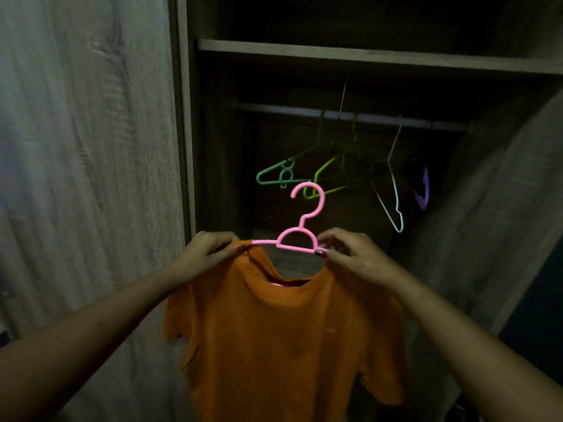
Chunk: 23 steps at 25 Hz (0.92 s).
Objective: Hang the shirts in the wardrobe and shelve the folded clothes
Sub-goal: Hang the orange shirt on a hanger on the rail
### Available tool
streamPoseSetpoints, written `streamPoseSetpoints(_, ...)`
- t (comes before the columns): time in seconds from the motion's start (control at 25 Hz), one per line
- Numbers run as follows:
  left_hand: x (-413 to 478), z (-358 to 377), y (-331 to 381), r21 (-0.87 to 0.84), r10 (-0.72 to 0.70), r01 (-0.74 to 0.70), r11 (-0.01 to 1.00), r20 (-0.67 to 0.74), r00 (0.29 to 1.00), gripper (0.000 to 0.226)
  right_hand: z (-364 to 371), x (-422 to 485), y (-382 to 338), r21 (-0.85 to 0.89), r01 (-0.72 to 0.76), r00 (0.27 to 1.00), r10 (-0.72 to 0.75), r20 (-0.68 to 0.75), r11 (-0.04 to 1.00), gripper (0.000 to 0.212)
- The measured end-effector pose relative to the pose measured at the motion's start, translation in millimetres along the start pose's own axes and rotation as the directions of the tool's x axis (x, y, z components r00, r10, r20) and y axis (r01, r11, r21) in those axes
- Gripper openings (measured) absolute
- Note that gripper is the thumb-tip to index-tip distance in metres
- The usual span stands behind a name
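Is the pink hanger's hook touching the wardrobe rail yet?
Apart. The head view shows the pink hanger hook well below the rail, with dark wardrobe space between them.

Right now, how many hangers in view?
5. Pink hanger in both hands, in the orange shirt. On the rail: green, yellow-green, white, purple. Dark interior may hide more.

Four empty hangers hung on the rail (pixel 289 109). A green hanger (pixel 274 175) was on the left, tipped to one side. Just beside it was a yellow-green hanger (pixel 327 170), tipped too. A thin white hanger (pixel 396 196) hung farther right, turned almost side-on. A purple hanger (pixel 424 190) was last, mostly hidden in the dark. A thin pale stick (pixel 342 100) stood above the rail.
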<state>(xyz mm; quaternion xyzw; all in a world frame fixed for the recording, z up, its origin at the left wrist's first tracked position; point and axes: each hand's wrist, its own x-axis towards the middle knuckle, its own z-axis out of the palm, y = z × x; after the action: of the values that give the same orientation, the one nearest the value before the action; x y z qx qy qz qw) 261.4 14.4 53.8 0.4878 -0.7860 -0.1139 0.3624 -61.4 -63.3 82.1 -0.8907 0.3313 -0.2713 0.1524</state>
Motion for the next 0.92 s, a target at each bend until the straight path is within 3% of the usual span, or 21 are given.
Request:
streamPoseSetpoints(0.12, -9.8, -12.5, -10.6, -0.026, -0.060, 0.059, 0.998, -0.030, 0.998, 0.034, -19.5, -12.6, 23.4, -0.020, -0.098, 0.986, 0.099, 0.131, 0.995, 0.011)
streamPoseSetpoints(0.28, -12.8, -18.6, -17.1, -0.058, -0.120, 0.118, 0.991, -0.028, 0.992, 0.028, -22.5, -18.3, 28.7, 0.002, -0.102, 0.987, 0.101, 0.122, 0.995, 0.017)
streamPoseSetpoints(0.44, -11.5, -20.5, -14.9, -0.095, -0.129, 0.125, 0.988, -0.038, 0.991, 0.035, -30.3, -17.8, 18.1, 0.201, -0.174, 0.972, 0.135, 0.190, 0.964, 0.011)
streamPoseSetpoints(0.52, -2.9, -23.0, -9.1, -0.103, -0.103, 0.098, 0.990, -0.045, 0.994, 0.048, -41.8, -16.6, 2.3, 0.367, -0.266, 0.937, 0.149, 0.316, 0.891, 0.024)
streamPoseSetpoints(0.6, 11.8, -21.2, -4.4, -0.091, -0.117, 0.110, 0.990, -0.074, 0.990, 0.034, -59.6, -18.5, -15.9, 0.484, -0.367, 0.899, 0.169, 0.405, 0.794, 0.037)
streamPoseSetpoints(0.72, 42.2, -16.3, 3.6, -0.052, -0.150, 0.145, 0.988, -0.088, 0.985, 0.019, -86.4, -23.3, -36.1, 0.584, -0.367, 0.916, 0.172, 0.362, 0.724, 0.061)
streamPoseSetpoints(0.84, 67.7, -20.8, 10.5, -0.056, -0.241, 0.235, 0.971, -0.199, 0.950, 0.029, -87.6, -21.5, -57.5, 0.597, -0.369, 0.925, 0.220, 0.309, 0.712, 0.043)
streamPoseSetpoints(0.92, 73.5, -28.7, 8.8, -0.167, -0.345, 0.305, 0.938, -0.341, 0.874, 0.034, -68.1, -10.1, -73.5, 0.575, -0.387, 0.922, 0.285, 0.263, 0.721, 0.026)
